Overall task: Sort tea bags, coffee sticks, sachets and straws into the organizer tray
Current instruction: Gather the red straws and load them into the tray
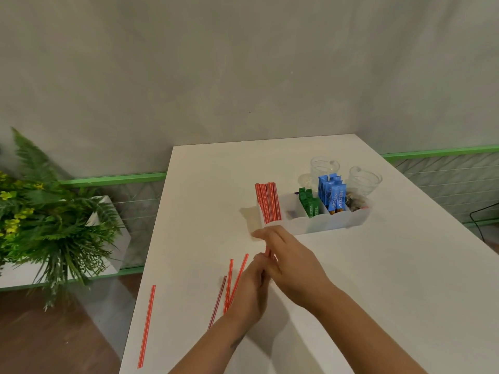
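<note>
While the two hands meet near the middle of the frame, a little below the centre, the right hand (286, 261) lies over the left hand (251, 287), and the fingers of both are curled around a red striped straw (268, 252) of which only a short piece shows between them. Some blur makes it hard to tell exactly which fingers pinch the straw. Both forearms come in from the bottom edge of the frame, over a white table (378, 292). Just to the left of the left hand, three more loose straws (229, 284) lie on the table close together, partly hidden behind the wrist. Further to the lower left, a single straw (147, 326) lies alone near the left edge of the table, well apart from the others. Above the hands, right of the centre of the frame, stands a white organizer tray (334, 224) with several compartments in a row. The leftmost compartment holds a bundle of red straws (267, 202) standing tilted. The next one looks nearly empty, then come green sachets (310, 202), then blue coffee sticks (333, 194), and the rightmost compartment holds dark small packets (355, 202) that I cannot read. Behind the tray stand two clear glass mugs (364, 179), touching or nearly touching it. At the left edge of the frame, a green plant (48, 225) with yellow flowers sits in a white box beside the table, below a grey wall (216, 63).
</note>
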